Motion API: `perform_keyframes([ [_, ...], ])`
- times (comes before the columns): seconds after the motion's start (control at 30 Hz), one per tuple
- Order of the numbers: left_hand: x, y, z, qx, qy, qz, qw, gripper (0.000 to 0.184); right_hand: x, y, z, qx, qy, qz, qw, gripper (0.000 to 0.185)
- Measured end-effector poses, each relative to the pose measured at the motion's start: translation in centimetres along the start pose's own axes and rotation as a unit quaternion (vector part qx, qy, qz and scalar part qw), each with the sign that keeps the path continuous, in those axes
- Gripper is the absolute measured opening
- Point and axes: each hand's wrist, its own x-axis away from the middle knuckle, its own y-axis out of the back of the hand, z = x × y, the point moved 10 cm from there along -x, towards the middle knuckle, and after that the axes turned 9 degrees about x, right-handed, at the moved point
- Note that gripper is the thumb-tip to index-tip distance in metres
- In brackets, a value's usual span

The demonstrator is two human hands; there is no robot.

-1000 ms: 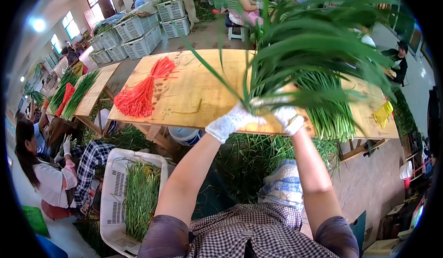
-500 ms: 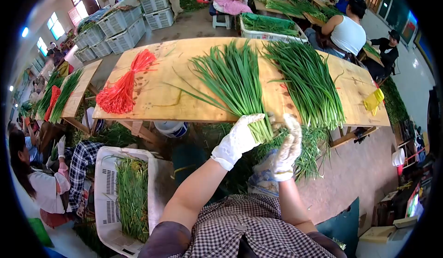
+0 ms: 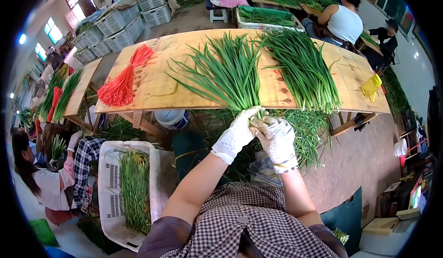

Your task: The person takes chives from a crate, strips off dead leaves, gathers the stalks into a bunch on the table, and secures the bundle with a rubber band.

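Note:
A loose bunch of green stalks (image 3: 230,73) lies fanned out on the wooden table (image 3: 184,43), its stem ends at the front edge. My left hand (image 3: 237,131), in a white glove, is wrapped round those stems. My right hand (image 3: 277,140), gloved and stained, is closed against the stem ends, and its fingertips hide what they pinch. To the right lies a thicker pile of green stalks (image 3: 304,71). At the table's left is a bundle of red ties (image 3: 124,82).
A yellow object (image 3: 371,87) sits at the table's right end. Below left stands a white crate (image 3: 110,184) of greens, beside a seated person (image 3: 50,179). A white bucket (image 3: 170,118) is under the table. Another person (image 3: 344,22) sits beyond it.
The bunch was raised and swung, then came down onto the table. My right hand has moved from open beside the stems to closed at their ends.

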Motion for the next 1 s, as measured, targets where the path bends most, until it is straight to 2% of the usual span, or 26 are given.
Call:
perform_keyframes([
  [0.1, 0.8, -1.6, -0.4, 0.026, -0.051, -0.004, 0.998, 0.024, -0.1, -1.4, -0.5, 0.034, -0.035, 0.041, 0.998, 0.016],
  [0.13, 0.5, -1.4, 0.1, 0.049, -0.019, -0.001, 0.999, 0.029, 0.1, -2.2, -0.9, 0.057, -0.045, 0.056, 0.996, 0.015],
  [0.2, 0.1, -0.9, 0.2, 0.056, -0.030, -0.037, 0.997, 0.031, -0.1, -3.2, -1.2, 0.128, -0.048, 0.081, 0.987, 0.010],
  [0.23, 0.0, -0.4, 0.1, 0.061, -0.042, -0.069, 0.995, 0.032, -0.2, -3.3, -1.4, 0.128, -0.048, 0.082, 0.987, 0.010],
  [0.3, 0.8, -2.1, 0.6, 0.056, -0.023, -0.066, 0.996, 0.033, -0.6, -3.1, -1.8, 0.128, -0.048, 0.057, 0.989, 0.013],
  [0.33, 0.5, -1.5, 0.1, 0.050, -0.053, -0.063, 0.995, 0.033, -0.8, -1.6, -2.0, 0.047, -0.041, -0.007, 0.998, 0.011],
  [0.37, 0.1, -0.8, -0.5, 0.044, -0.083, -0.061, 0.994, 0.033, -0.7, -0.5, -2.2, 0.045, -0.039, -0.006, 0.998, 0.011],
  [0.4, -0.1, -0.1, -0.9, 0.012, -0.083, -0.067, 0.994, 0.030, -0.3, -0.2, -2.3, -0.068, -0.037, 0.065, 0.995, 0.009],
  [0.43, 0.3, -1.8, -0.6, 0.003, -0.057, -0.011, 0.998, 0.036, 0.0, 0.1, -2.3, -0.179, -0.033, 0.134, 0.974, 0.008],
  [0.47, 0.8, -2.0, -0.4, -0.002, -0.031, -0.032, 0.999, 0.041, 0.4, 0.8, -0.8, -0.370, 0.023, 0.214, 0.904, 0.006],
  [0.5, 1.1, -1.9, 0.0, -0.007, -0.003, -0.054, 0.998, 0.047, 1.1, 2.1, 0.8, -0.543, 0.076, 0.283, 0.787, 0.004],
  [0.53, 0.8, -1.5, 0.0, -0.013, -0.013, -0.049, 0.999, 0.056, 1.3, 2.2, 0.5, -0.541, 0.073, 0.298, 0.783, 0.003],
  [0.6, 0.3, -0.9, 0.0, -0.008, -0.033, -0.034, 0.999, 0.054, -0.4, 2.5, -3.5, -0.385, -0.066, 0.165, 0.906, 0.001],
  [0.63, 0.0, -1.0, -0.4, -0.007, -0.056, -0.013, 0.998, 0.052, -0.8, 2.8, -5.6, -0.292, -0.141, 0.092, 0.941, 0.001],
  [0.67, 0.8, -2.0, -0.2, 0.016, -0.049, -0.025, 0.998, 0.047, -0.9, 2.5, -7.1, -0.295, -0.221, 0.044, 0.929, 0.004],
  [0.7, 0.9, -2.0, -0.1, 0.014, -0.046, -0.028, 0.998, 0.047, -1.2, 2.2, -7.3, -0.182, -0.183, 0.034, 0.966, 0.010],
  [0.77, 0.7, -2.8, 0.0, 0.053, -0.046, 0.003, 0.998, 0.043, -1.1, 1.1, -6.3, -0.165, -0.160, 0.008, 0.973, 0.018],
  [0.8, 0.2, -1.7, -0.3, 0.083, -0.076, -0.025, 0.993, 0.041, -1.2, -0.2, -5.4, -0.123, -0.145, 0.061, 0.980, 0.021],
  [0.83, -0.1, -1.2, -0.1, 0.084, -0.076, -0.024, 0.993, 0.041, -1.2, -1.8, -4.7, -0.126, -0.106, 0.057, 0.985, 0.019],
  [0.9, -0.1, -1.7, 0.1, 0.045, -0.062, 0.011, 0.997, 0.040, -1.0, -3.4, -3.9, -0.090, -0.095, 0.175, 0.976, 0.015],
  [0.97, 0.2, -1.5, -0.5, 0.012, -0.076, 0.000, 0.997, 0.041, -0.4, -0.8, -4.3, -0.233, -0.085, 0.062, 0.967, 0.014],
  [1.0, 0.4, -1.9, -0.3, 0.051, -0.043, 0.021, 0.998, 0.044, 0.1, 1.2, -5.0, -0.224, -0.103, -0.035, 0.969, 0.016],
])
